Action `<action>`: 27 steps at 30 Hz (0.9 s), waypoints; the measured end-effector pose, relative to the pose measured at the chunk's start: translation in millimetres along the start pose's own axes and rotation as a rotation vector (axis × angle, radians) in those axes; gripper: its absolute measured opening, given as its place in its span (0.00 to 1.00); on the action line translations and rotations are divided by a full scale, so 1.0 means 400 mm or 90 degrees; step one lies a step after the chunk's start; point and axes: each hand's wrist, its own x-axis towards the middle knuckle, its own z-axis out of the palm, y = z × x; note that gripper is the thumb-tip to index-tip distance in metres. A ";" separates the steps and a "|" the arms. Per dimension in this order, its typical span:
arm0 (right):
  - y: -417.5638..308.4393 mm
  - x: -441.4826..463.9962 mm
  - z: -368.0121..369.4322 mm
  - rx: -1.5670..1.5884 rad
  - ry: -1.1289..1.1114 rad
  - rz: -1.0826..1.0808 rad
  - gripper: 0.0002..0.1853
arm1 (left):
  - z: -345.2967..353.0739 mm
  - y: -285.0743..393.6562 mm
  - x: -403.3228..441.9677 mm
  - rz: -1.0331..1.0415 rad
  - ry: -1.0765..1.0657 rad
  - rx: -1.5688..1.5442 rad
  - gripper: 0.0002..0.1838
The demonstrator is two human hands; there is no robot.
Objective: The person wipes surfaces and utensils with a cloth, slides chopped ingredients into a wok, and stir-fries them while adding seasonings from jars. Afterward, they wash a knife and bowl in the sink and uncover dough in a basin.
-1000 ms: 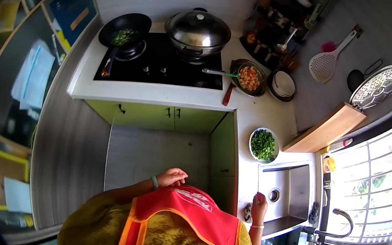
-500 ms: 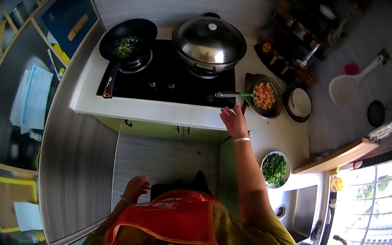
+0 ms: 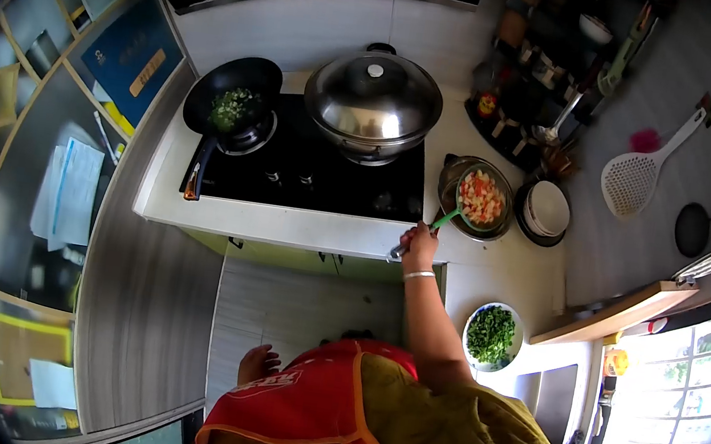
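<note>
My right hand [image 3: 419, 246] is closed round the handle of a strainer [image 3: 446, 219] with a green neck. Diced red and pale food [image 3: 481, 197] lies in the strainer's head, over a metal bowl [image 3: 451, 179] right of the stove. Low beside the red apron, my left hand [image 3: 261, 362] hangs with fingers slightly curled and apart, holding nothing. On the left burner a black wok [image 3: 202, 94] holds chopped greens [image 3: 232, 109]. A large lidded steel pot [image 3: 373, 103] stands on the right burner. Chopped green leaves [image 3: 492, 332] fill a white bowl [image 3: 512, 359] on the right counter.
Stacked bowls [image 3: 548, 208] stand right of the strainer, below a dark spice rack [image 3: 511, 130]. A wooden board [image 3: 617, 316] leans by the window. The sink [image 3: 555, 397] lies at the lower right, and shelves [image 3: 43, 208] stand at the left.
My right hand has come from the sink side to the strainer handle and closed on it. The handle has swung toward me. My left hand has shifted left and down.
</note>
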 end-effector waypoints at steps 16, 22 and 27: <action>-0.381 -0.191 -0.313 -0.453 -0.204 0.018 0.09 | 0.170 0.012 0.092 0.021 -0.178 0.023 0.15; -0.366 -0.184 -0.365 -0.532 -0.175 0.009 0.10 | 0.194 0.003 0.119 0.034 -0.223 0.125 0.14; -0.365 -0.223 -0.375 -0.586 -0.165 0.014 0.10 | 0.208 -0.005 0.114 0.058 -0.240 0.144 0.14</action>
